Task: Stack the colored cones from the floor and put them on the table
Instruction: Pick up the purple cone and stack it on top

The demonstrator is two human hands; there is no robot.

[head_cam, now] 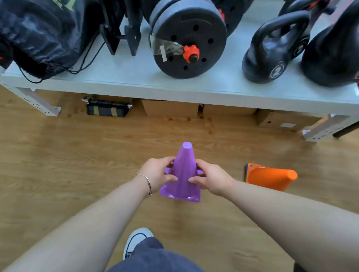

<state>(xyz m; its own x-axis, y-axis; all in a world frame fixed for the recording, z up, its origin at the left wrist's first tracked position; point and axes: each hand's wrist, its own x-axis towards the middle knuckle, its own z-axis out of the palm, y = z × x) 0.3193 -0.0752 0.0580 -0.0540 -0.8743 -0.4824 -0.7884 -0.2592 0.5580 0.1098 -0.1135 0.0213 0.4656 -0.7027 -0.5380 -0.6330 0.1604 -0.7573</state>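
Both hands (155, 172) (213, 180) gripping purple cone (184, 173), orange cone (270, 177) rt.

This looks like a home gym corner or a small exercise-equipment storage area. A low pale grey metal shelf-table (192, 86) on perforated steel legs carries round black plastic-coated dumbbell plates with an orange-red locking collar (188, 37), and beside them three black cast kettlebells, the nearest marked with a white numeral 2 (274, 50). A dark fabric drawstring sports bag (33, 33) slumps at the shelf's left end. Brown cardboard boxes (170, 109) sit underneath, next to a flat black case with tan straps (106, 109). The floor is light wood-effect laminate (49, 166), and bright plastic training cones, one purple (183, 176) and one orange (270, 177), fit the fitness setting.
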